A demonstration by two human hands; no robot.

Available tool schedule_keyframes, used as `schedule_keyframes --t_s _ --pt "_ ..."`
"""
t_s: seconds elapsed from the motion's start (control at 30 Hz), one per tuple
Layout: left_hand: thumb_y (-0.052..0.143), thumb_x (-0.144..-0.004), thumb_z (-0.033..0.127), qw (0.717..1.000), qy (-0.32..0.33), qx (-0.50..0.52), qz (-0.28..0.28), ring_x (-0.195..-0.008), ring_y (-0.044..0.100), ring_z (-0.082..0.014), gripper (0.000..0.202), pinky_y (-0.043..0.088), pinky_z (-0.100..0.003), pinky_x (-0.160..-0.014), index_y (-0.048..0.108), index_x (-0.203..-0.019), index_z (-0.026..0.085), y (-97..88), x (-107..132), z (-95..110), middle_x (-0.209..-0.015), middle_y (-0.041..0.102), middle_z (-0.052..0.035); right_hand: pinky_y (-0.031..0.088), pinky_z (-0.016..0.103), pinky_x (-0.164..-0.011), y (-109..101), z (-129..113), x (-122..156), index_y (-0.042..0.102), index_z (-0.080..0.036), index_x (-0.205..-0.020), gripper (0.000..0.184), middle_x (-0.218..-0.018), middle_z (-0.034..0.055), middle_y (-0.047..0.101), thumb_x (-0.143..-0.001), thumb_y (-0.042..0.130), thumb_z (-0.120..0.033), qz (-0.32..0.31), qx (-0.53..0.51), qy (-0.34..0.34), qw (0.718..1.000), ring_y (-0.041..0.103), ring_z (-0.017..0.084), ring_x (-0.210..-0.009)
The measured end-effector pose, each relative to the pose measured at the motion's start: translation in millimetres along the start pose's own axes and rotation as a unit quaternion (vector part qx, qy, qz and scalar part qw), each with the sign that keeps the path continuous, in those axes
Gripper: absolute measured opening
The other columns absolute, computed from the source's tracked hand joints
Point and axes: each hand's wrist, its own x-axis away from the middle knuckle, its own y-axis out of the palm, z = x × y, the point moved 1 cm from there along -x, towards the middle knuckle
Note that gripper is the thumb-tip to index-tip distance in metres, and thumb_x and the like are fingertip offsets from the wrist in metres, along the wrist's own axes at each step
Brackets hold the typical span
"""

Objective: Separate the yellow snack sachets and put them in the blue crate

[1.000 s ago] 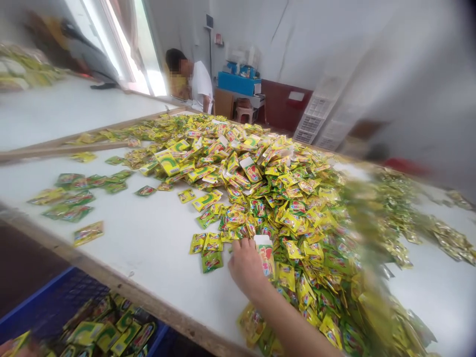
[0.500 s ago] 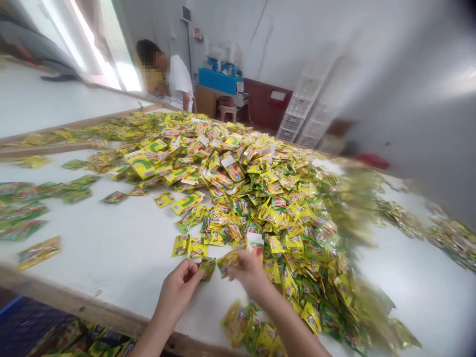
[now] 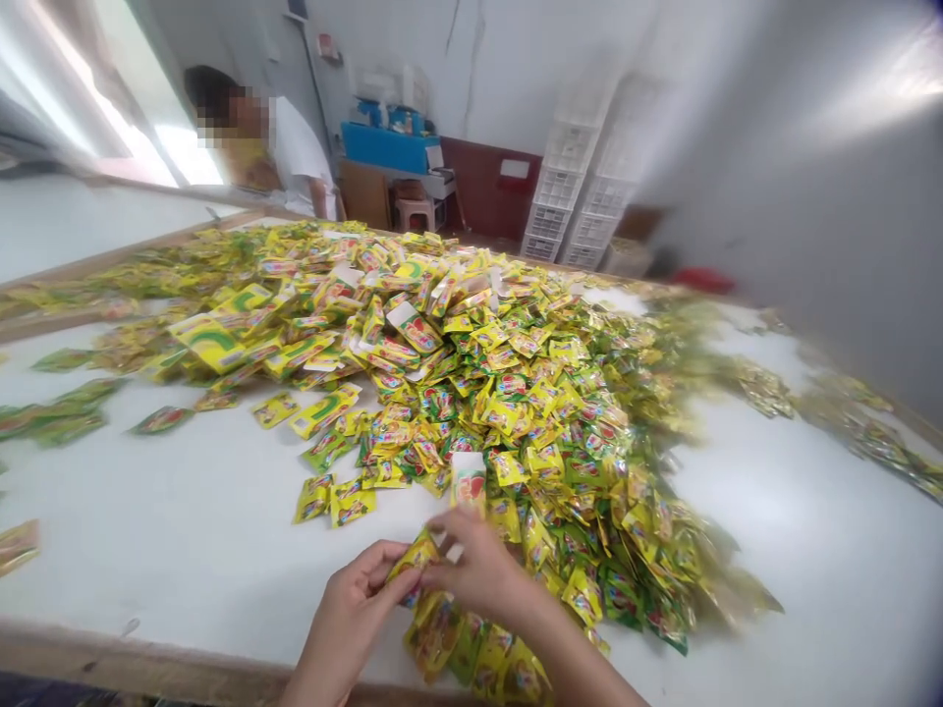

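Yellow foil sachet (image 3: 414, 558) is pinched between my left hand (image 3: 352, 611) and my right hand (image 3: 482, 574), low and near the front edge of the white worktop (image 3: 198, 530). Half a second ago the two hands were apart, each on its own packet; now the fingers of both close on this one sachet and meet over it. My right hand also holds a white-topped box (image 3: 470, 481) upright against the palm, as it did before. Below my wrists lies a small clump of sachets (image 3: 478, 653). Two loose sachets (image 3: 335, 499) lie just left of the box, unchanged. Beyond spreads the large pile of yellow and green sachets (image 3: 516, 383). Farther back a person in a white shirt (image 3: 295, 157) sits by a blue crate (image 3: 389, 149); white stacked crates (image 3: 582, 211) stand against the wall.
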Motion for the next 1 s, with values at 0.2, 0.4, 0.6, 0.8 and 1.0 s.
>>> schedule_keyframes --t_s 0.2,0.4,0.6,0.8,1.0 --pt "0.066 -0.075 0.050 0.963 0.102 -0.227 0.100 -0.080 0.058 -0.0233 0.033 0.044 -0.030 -0.072 0.066 -0.090 0.021 25.1 -66 -4 -0.080 0.065 -0.0031 0.025 0.021 -0.050 -42 15 16 0.055 -0.016 -0.062 0.015 -0.057 -0.0071 0.041 -0.073 0.065 -0.020 0.161 0.030 -0.003 0.987 0.037 0.009 -0.056" --pt "0.074 -0.065 0.051 0.967 0.106 -0.200 0.115 -0.069 0.053 -0.0217 0.038 0.039 -0.028 -0.062 0.050 -0.071 0.022 59.1 -102 -4 -0.068 0.055 0.0003 0.030 0.021 -0.054 -77 3 -15 0.054 -0.018 -0.074 0.014 -0.063 -0.0062 0.043 -0.080 0.061 -0.028 0.343 0.047 -0.055 0.937 0.038 0.010 -0.059" --pt "0.058 -0.084 0.048 0.992 0.087 -0.077 0.049 -0.066 0.060 -0.0170 0.027 0.045 -0.022 -0.058 0.046 -0.088 0.024 29.3 -54 -13 -0.070 0.065 0.0024 0.041 0.024 -0.073 -43 -8 -29 0.065 -0.021 -0.099 0.019 -0.085 0.0008 0.064 -0.082 0.059 -0.019 0.203 0.070 -0.171 0.962 0.056 0.016 -0.080" --pt "0.068 -0.079 0.043 0.994 0.052 0.056 0.074 -0.058 0.053 -0.0127 0.029 0.038 -0.018 -0.050 0.047 -0.081 0.023 17.0 -24 -32 -0.063 0.061 0.0052 0.034 0.022 -0.059 -24 -21 -15 0.062 -0.018 -0.071 0.008 -0.073 -0.0010 0.054 -0.073 0.057 -0.012 0.102 0.193 -0.130 0.967 0.051 0.013 -0.068" --pt "0.077 -0.072 0.034 0.988 0.062 0.138 0.000 -0.072 0.061 -0.0166 0.028 0.048 -0.023 -0.064 0.056 -0.087 0.022 20.0 -16 -42 -0.076 0.065 0.0018 0.036 0.024 -0.058 -28 -45 0 0.068 -0.019 -0.078 0.011 -0.080 0.0041 0.065 -0.070 0.061 -0.018 -0.101 0.307 -0.108 0.940 0.059 0.018 -0.072"
